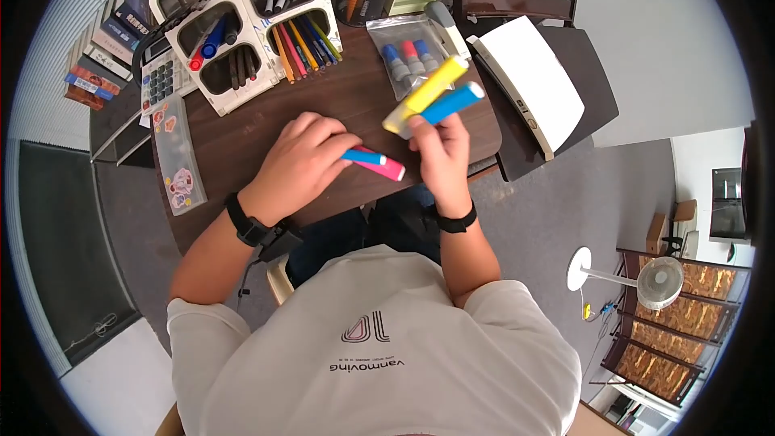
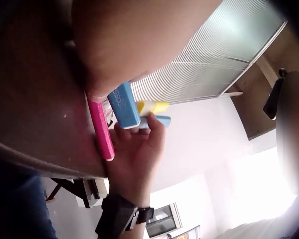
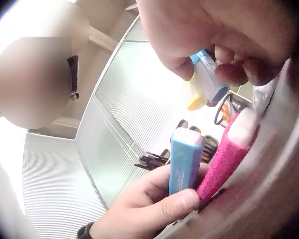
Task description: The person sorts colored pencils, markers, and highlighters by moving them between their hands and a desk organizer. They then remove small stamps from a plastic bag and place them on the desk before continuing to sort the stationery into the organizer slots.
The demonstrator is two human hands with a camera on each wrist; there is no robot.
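My left hand [image 1: 300,160] is low over the front of the desk, fingers around a blue highlighter [image 1: 365,157] and a pink highlighter [image 1: 392,169]. In the right wrist view the thumb lies at the lower ends of this blue one [image 3: 185,160] and the pink one [image 3: 228,162], which fan apart. To the right, my right hand [image 1: 442,160] holds up a yellow highlighter [image 1: 428,94] and a second blue highlighter [image 1: 456,102] side by side between thumb and fingers. The left wrist view shows the yellow one [image 2: 153,107] beyond the left hand's pair.
At the back of the desk [image 1: 234,149] stands a white organizer [image 1: 242,95] with pens and colored pencils [image 1: 305,48]. A clear bag [image 1: 404,31] of small bottles lies behind the right hand. Farther back is a mesh cup [image 1: 373,10] with scissors; a sticker-covered case [image 1: 179,163] lies left.
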